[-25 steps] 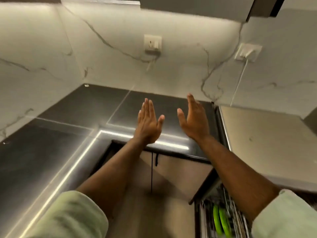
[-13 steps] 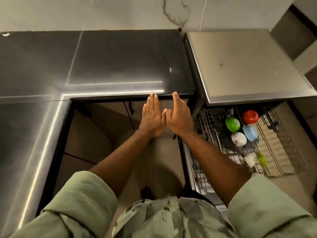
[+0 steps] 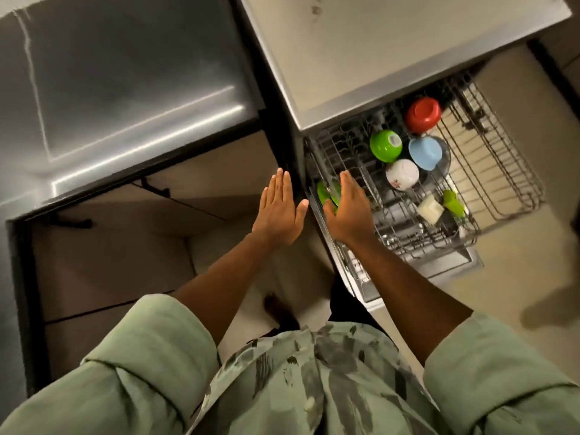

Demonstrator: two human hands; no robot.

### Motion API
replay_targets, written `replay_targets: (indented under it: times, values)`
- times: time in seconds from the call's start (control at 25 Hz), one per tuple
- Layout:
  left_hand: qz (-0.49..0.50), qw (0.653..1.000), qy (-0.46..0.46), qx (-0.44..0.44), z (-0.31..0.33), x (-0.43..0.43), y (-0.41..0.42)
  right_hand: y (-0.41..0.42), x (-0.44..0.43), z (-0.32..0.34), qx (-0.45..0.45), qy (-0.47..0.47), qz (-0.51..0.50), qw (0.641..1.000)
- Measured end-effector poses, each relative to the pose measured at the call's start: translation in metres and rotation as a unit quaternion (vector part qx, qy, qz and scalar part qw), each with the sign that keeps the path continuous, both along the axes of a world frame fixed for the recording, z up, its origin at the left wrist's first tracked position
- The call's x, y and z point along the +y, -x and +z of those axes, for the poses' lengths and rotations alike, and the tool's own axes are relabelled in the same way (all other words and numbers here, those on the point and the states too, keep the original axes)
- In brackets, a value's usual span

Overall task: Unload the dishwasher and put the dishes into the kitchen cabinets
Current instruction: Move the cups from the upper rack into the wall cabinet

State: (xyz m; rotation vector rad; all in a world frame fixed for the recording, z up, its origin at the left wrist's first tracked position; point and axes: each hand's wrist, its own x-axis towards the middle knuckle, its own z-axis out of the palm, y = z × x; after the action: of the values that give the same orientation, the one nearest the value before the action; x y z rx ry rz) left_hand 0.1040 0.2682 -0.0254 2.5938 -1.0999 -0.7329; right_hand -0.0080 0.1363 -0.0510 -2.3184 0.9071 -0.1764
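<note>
I view both hands through the head camera. They extend forward and down, palms turned toward each other, with a narrow gap between them. The left grip (image 3: pixel 277 211) is apart: fingers straight and side by side, thumb splayed, holding nothing. It hangs in front of the lower cabinet doors (image 3: pixel 110 262), just left of the dishwasher's edge. The right grip (image 3: pixel 351 211) is also apart, with straight fingers and nothing held. It sits over the left edge of the pulled-out dishwasher rack (image 3: pixel 502 171), directly in front of a green plate (image 3: pixel 326 191) standing on edge in the rack. I cannot tell whether the right thumb touches that plate. To the right of this grip, four bowls cluster in the rack: a green bowl (image 3: pixel 386 146) and a red bowl (image 3: pixel 423 115), both base up, a blue bowl (image 3: pixel 425 152) and a white bowl (image 3: pixel 402 174). Nearer the rack's front lie a small white item (image 3: pixel 430 209) and a small green item (image 3: pixel 453 202), both too blurred to identify. The rack projects from under a steel top (image 3: pixel 392 51). The dark table (image 3: pixel 125 73) adjoins that top on the left. Rolled green sleeves (image 3: pixel 150 356) cover both upper arms.
</note>
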Motion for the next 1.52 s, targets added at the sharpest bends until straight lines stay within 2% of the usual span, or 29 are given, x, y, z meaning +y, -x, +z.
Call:
replay_targets:
  times: [0.36,0.64,0.8,0.92,1.0,1.08,1.2,1.36,1.52]
  values:
    - [-0.142,0.986,-0.083,0.025,-0.077,-0.153,0.034,0.081,-0.135,-0.085,0.055,-0.097,-0.184,0.977]
    - [-0.263,0.955,-0.138,0.024,-0.144,-0.229,0.049,0.129,-0.177,-0.164,0.11,-0.121,-0.301,0.94]
    - [-0.318,0.942,-0.104,-0.015,-0.169,-0.265,0.067,0.139,-0.193,-0.194,0.136,-0.11,-0.363,0.915]
    - [-0.402,0.912,-0.07,-0.048,-0.187,-0.291,0.094,0.142,-0.217,-0.206,0.113,-0.058,-0.447,0.886]
    - [-0.406,0.912,-0.049,-0.035,-0.199,-0.307,0.111,0.143,-0.236,-0.213,0.125,-0.055,-0.474,0.87]
    - [-0.389,0.919,-0.058,-0.006,-0.216,-0.324,0.127,0.148,-0.255,-0.223,0.176,-0.074,-0.47,0.862]
    - [-0.392,0.917,-0.072,0.01,-0.24,-0.341,0.146,0.158,-0.272,-0.236,0.216,-0.11,-0.434,0.868]
    - [-0.393,0.917,-0.066,-0.003,-0.26,-0.353,0.15,0.167,-0.281,-0.248,0.21,-0.091,-0.421,0.878]
    - [-0.367,0.93,-0.032,0.001,-0.252,-0.343,0.144,0.169,-0.273,-0.245,0.154,-0.076,-0.455,0.874]
